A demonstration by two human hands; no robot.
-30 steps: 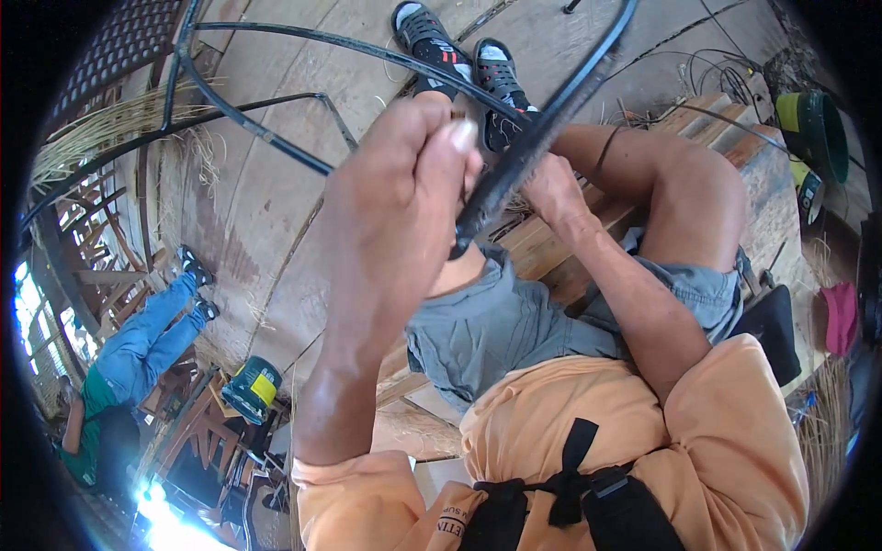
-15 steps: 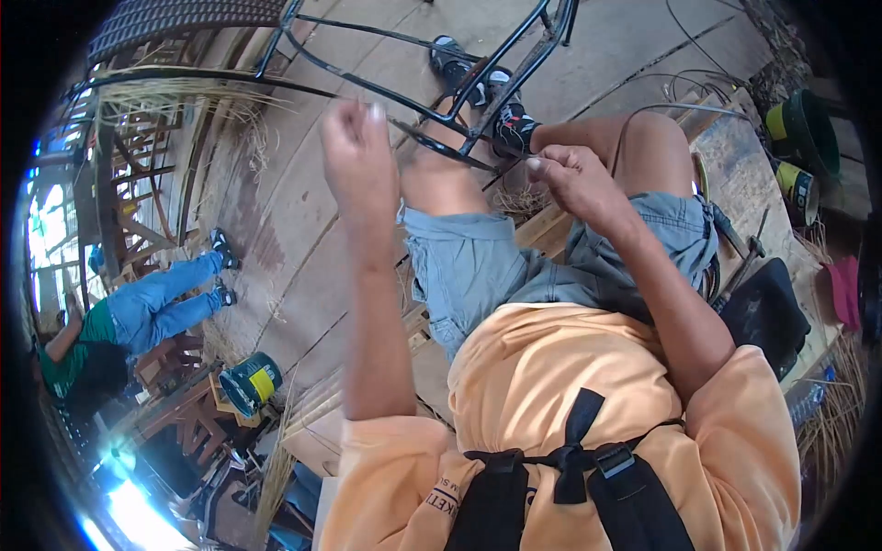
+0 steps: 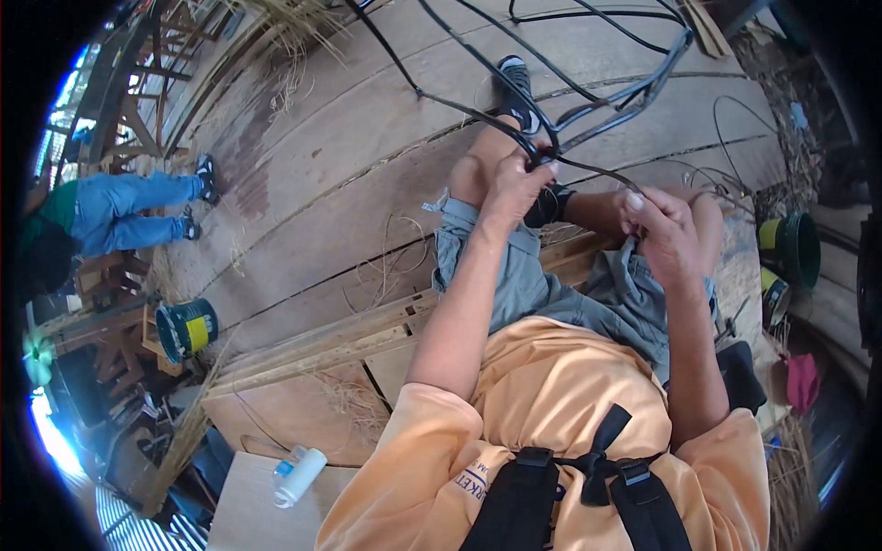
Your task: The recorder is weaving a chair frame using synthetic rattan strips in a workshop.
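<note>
A black metal-rod frame (image 3: 663,78) extends away from me at the top, its near corner between my knees. My left hand (image 3: 513,191) is closed around the rods at that corner, thumb and fingers pressing the joint. A thin dark strip (image 3: 597,170) runs from the joint to the right. The strip's other end is pinched in my right hand (image 3: 660,228), held above my right knee. Part of the corner is hidden behind my left fingers.
Another person (image 3: 129,207) in jeans is at the far left. A dark green bucket (image 3: 186,331) stands lower left, and more buckets (image 3: 792,248) stand at right. A white bottle (image 3: 300,477) lies on the board beside me. A pink cloth (image 3: 802,381) is at right.
My left hand has come down from being raised at the left and now grips the frame corner. The frame has shifted right and turned. My right hand has moved right and lower with the strip.
</note>
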